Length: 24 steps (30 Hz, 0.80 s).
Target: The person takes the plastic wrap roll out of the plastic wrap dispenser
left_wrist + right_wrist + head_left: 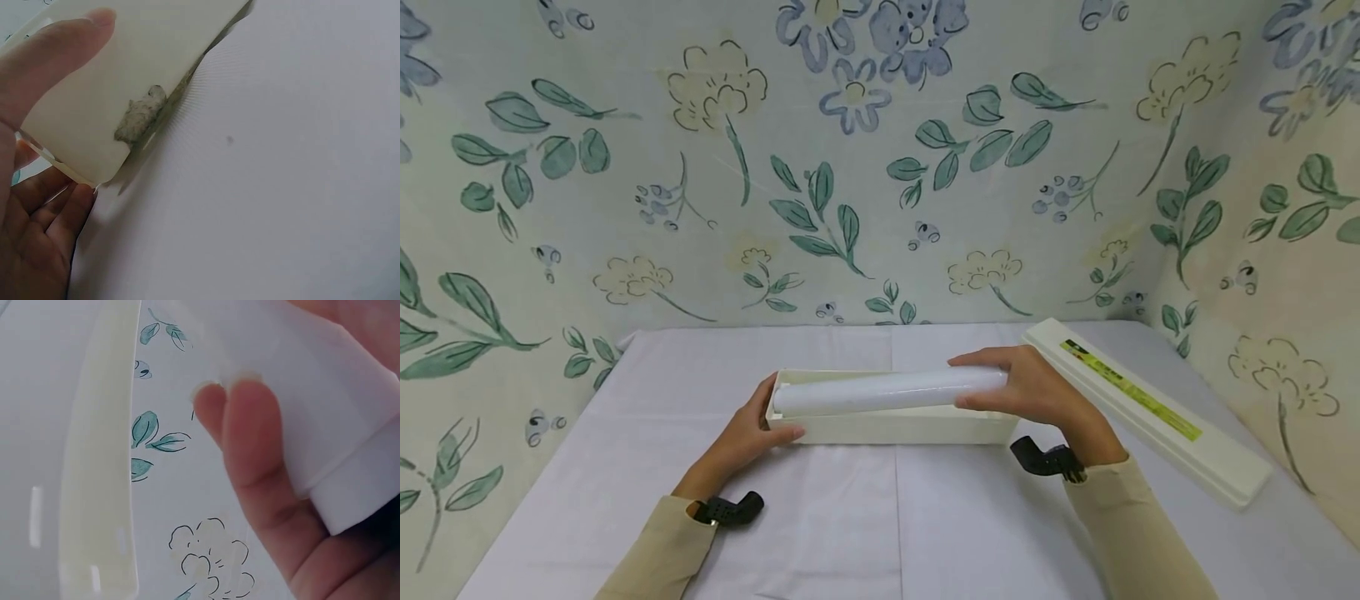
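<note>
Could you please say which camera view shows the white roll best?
The head view: it shows the white roll along nearly its whole length, from inside the box to the right hand. The right wrist view shows only a section near one end, partly behind fingers; the left wrist view does not show it.

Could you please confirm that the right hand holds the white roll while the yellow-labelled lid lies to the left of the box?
Not quite: the head view shows the yellow-labelled lid lying to the right of the box. The right hand does hold the white roll.
</note>
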Motion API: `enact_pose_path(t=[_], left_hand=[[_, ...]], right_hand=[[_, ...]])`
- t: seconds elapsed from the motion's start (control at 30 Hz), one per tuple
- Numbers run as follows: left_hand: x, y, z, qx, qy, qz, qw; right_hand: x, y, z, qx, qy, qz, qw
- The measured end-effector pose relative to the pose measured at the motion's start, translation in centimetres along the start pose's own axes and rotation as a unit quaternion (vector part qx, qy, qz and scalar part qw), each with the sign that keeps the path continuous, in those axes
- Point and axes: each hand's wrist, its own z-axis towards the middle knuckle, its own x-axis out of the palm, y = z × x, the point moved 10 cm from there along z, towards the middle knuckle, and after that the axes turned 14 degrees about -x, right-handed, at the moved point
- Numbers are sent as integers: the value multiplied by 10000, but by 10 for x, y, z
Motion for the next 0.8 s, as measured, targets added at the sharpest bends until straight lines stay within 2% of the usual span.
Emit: enact_pose_path(t=[0.3, 0.8], left_hand=[[0, 1, 0, -29, -7, -3, 10000], [-1, 1, 1, -19, 34, -112, 9999]], right_hand=[[-5, -1, -1, -5, -211, -13, 9998], [-16, -1, -6, -28, -391, 447, 9982]])
